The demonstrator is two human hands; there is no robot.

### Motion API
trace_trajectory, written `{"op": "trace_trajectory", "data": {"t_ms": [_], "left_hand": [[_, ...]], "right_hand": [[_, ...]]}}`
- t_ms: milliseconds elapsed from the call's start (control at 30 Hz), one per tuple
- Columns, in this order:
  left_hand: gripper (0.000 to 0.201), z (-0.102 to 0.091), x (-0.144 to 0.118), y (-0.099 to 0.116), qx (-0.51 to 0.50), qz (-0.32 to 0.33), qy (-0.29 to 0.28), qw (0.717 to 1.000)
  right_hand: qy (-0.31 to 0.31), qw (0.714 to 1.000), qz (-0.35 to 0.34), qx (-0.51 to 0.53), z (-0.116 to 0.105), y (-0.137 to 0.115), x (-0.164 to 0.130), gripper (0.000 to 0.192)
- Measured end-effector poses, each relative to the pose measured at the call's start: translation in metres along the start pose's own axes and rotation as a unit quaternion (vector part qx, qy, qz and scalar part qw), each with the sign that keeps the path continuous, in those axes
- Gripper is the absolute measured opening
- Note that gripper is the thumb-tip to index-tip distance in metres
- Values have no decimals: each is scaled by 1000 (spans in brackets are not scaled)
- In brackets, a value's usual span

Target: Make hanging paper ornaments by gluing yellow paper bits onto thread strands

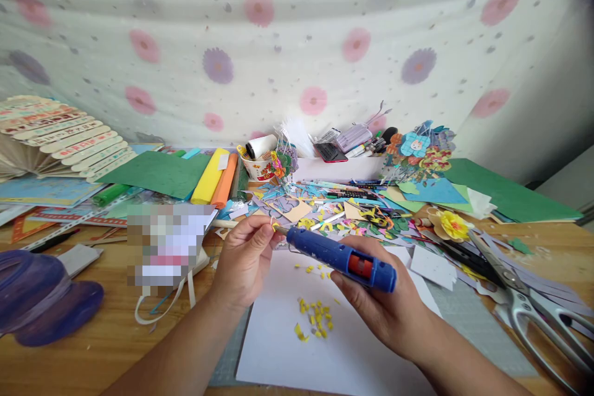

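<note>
Both full: left hand [245,261] pinching yellow bit [275,226], right hand [392,315] gripping cylindrical glue gun [325,250] (paper scraps [318,315] below).

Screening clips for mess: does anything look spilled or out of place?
Yes: paper scraps litter the table, mixed among pens beyond the white sheet, which looks untidy. At left, a pixelated patch hides some detail.

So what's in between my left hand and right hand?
In the head view, the blue glue gun spans the gap, with small yellow pieces on the white sheet below.
</note>
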State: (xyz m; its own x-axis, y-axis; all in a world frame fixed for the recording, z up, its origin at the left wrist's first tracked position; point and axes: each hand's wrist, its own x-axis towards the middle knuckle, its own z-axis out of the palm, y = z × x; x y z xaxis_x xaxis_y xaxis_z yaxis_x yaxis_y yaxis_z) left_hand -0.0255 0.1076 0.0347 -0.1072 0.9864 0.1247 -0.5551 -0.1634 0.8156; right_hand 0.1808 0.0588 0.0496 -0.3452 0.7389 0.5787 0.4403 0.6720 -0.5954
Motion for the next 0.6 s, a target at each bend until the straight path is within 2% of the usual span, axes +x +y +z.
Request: {"op": "trace_trajectory", "data": {"t_ms": [200,400,600], "left_hand": [[29,-2,0,-1,36,32,17,999],[28,-4,1,-2,61,64,18,996],[26,-3,3,-2,72,90,5,993]], "right_hand": [[-5,998,-31,-54,0,-1,-2,27],[35,980,-100,-167,2,-7,1,21],[67,963,-150,-214,3,-7,1,20]]}}
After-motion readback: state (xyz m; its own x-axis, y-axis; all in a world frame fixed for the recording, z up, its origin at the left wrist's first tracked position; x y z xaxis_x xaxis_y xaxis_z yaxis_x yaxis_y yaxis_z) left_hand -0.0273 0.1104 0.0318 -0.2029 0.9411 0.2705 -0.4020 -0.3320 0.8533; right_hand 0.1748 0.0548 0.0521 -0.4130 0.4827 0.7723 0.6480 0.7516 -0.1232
